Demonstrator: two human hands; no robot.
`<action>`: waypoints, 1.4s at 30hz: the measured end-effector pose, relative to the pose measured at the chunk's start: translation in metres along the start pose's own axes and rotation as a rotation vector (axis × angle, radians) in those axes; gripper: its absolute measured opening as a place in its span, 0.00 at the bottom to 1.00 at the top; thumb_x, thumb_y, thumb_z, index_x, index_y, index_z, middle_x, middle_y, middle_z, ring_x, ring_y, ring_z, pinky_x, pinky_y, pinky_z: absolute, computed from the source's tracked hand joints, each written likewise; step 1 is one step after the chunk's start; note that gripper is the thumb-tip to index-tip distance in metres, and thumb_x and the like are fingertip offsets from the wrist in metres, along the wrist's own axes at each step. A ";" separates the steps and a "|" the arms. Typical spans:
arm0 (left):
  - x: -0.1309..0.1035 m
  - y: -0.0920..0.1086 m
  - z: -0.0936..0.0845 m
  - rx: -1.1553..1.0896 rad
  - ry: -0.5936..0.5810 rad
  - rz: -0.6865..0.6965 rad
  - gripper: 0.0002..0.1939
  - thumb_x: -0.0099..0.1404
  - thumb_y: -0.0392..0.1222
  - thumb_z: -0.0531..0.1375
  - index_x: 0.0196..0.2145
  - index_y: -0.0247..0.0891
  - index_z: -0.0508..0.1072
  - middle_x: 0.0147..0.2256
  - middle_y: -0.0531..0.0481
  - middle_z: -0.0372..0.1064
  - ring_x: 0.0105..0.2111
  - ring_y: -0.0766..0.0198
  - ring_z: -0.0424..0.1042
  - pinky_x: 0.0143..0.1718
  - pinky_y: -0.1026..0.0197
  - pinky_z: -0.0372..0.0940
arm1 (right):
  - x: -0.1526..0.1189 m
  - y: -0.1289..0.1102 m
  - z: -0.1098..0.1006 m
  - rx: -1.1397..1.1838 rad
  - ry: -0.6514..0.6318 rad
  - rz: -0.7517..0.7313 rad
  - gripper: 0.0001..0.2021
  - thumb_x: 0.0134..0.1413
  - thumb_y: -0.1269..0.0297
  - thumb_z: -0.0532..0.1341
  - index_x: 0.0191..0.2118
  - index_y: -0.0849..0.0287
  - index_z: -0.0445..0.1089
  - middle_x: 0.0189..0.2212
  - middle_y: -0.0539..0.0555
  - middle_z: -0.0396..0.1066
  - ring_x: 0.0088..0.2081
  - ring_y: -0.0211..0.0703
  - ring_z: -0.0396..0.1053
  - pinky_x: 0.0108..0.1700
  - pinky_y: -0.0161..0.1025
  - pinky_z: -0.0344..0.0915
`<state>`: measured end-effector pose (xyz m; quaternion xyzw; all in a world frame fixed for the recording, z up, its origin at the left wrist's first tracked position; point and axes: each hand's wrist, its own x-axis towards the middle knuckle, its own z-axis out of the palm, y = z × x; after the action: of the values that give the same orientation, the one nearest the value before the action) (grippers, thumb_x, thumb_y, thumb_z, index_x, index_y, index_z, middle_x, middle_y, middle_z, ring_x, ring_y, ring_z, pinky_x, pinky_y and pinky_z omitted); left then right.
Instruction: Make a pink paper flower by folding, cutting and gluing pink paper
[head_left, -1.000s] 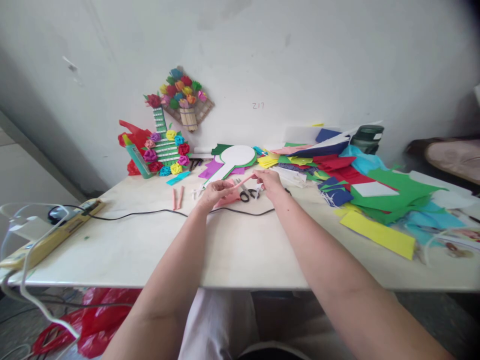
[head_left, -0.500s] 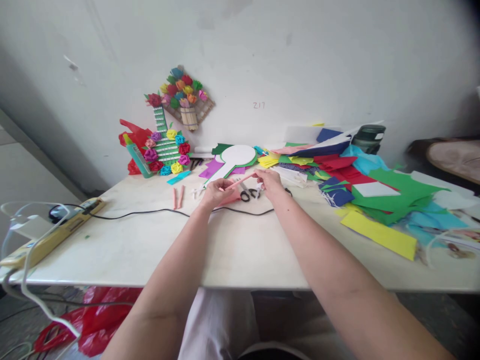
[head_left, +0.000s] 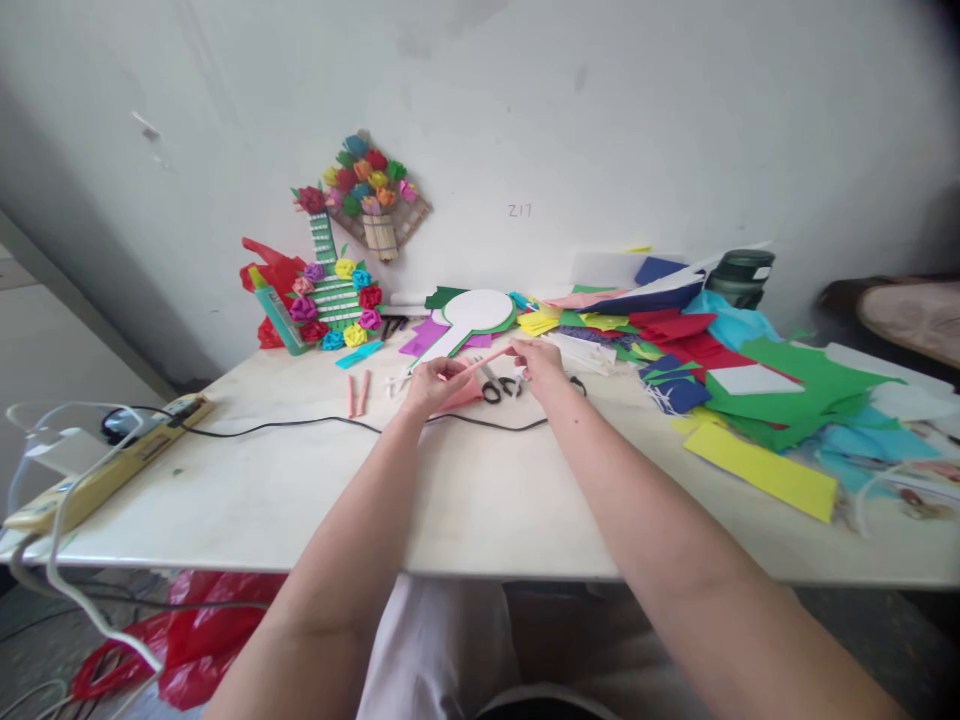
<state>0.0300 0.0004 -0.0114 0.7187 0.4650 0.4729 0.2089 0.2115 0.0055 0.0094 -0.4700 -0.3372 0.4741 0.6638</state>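
Between my two hands stretches a thin rolled strip of pink paper [head_left: 489,359], tilted up toward the right. The fingers of my left hand [head_left: 436,384] are closed on its lower left end. My right hand [head_left: 537,362] pinches the other end. Beneath the strip lie a flat piece of pink paper [head_left: 463,393] and a pair of black-handled scissors [head_left: 492,391], partly hidden by my hands. Two short pink paper rolls [head_left: 363,393] rest on the table to the left. Just behind my hands lies a white round-headed cutout [head_left: 474,312] with a green edge.
Coloured paper sheets [head_left: 795,385] cover the table's right side, beside a dark bottle [head_left: 739,278]. A glue bottle [head_left: 279,318] and a flower-trimmed green craft [head_left: 335,295] stand at the back left. A black cable [head_left: 285,428] crosses from the power strip [head_left: 112,462].
The hands and the pink strip hold almost the same place; the left fingers have shifted slightly along the strip. The whole view has moved a little.
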 end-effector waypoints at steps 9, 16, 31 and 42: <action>0.000 0.005 -0.001 -0.190 -0.053 -0.129 0.14 0.45 0.49 0.65 0.22 0.34 0.71 0.20 0.51 0.67 0.21 0.68 0.63 0.25 0.64 0.58 | 0.000 -0.001 -0.002 0.027 -0.066 0.003 0.07 0.44 0.65 0.62 0.23 0.64 0.67 0.18 0.50 0.69 0.15 0.27 0.55 0.12 0.27 0.42; -0.001 0.002 -0.004 -0.577 -0.127 -0.242 0.11 0.45 0.43 0.65 0.24 0.33 0.71 0.20 0.52 0.66 0.21 0.70 0.64 0.26 0.65 0.59 | 0.011 0.004 -0.004 0.096 -0.193 0.030 0.16 0.45 0.51 0.61 0.32 0.61 0.66 0.27 0.53 0.73 0.16 0.29 0.60 0.11 0.27 0.43; -0.002 0.005 -0.005 -0.796 -0.250 -0.362 0.09 0.47 0.41 0.64 0.22 0.33 0.68 0.18 0.52 0.63 0.18 0.72 0.59 0.20 0.67 0.51 | 0.001 0.010 -0.002 0.057 -0.542 0.001 0.13 0.33 0.67 0.66 0.31 0.63 0.72 0.26 0.50 0.71 0.20 0.30 0.61 0.16 0.28 0.48; -0.001 -0.001 -0.004 -0.808 -0.281 -0.414 0.10 0.46 0.42 0.64 0.25 0.33 0.71 0.19 0.52 0.63 0.18 0.71 0.61 0.20 0.67 0.53 | -0.004 0.014 0.002 0.067 -0.626 -0.008 0.12 0.33 0.63 0.68 0.26 0.65 0.71 0.20 0.49 0.67 0.19 0.30 0.59 0.17 0.29 0.52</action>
<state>0.0255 -0.0004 -0.0106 0.5290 0.3447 0.4623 0.6226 0.2041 0.0040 -0.0027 -0.2778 -0.5111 0.6040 0.5448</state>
